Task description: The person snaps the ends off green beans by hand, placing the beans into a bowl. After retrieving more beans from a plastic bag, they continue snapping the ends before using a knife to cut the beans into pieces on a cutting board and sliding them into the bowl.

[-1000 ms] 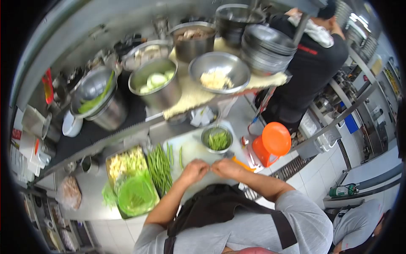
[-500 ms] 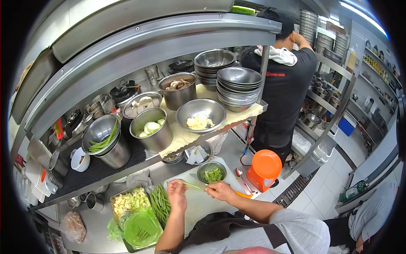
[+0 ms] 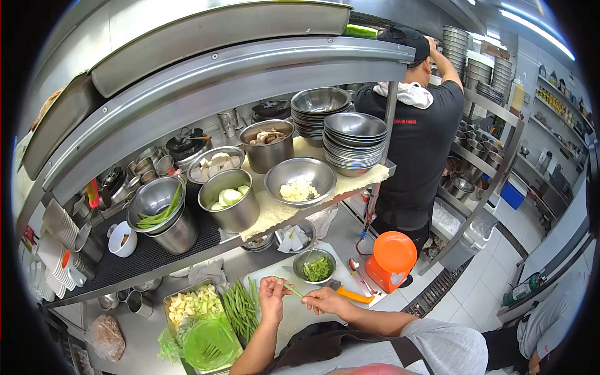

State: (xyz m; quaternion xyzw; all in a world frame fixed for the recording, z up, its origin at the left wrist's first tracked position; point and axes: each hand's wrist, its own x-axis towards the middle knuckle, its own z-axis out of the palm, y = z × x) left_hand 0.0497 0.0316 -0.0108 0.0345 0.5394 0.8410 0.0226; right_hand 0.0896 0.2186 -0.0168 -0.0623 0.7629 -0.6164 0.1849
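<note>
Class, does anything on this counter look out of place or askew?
The orange-handled knife looks oddly placed: the metal bowl of green pieces hides part of its blade and may be resting on it.

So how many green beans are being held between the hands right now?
1: a green bean reaching from the left hand to the right hand, above the white cutting board. Others could be hidden inside either hand.
</note>
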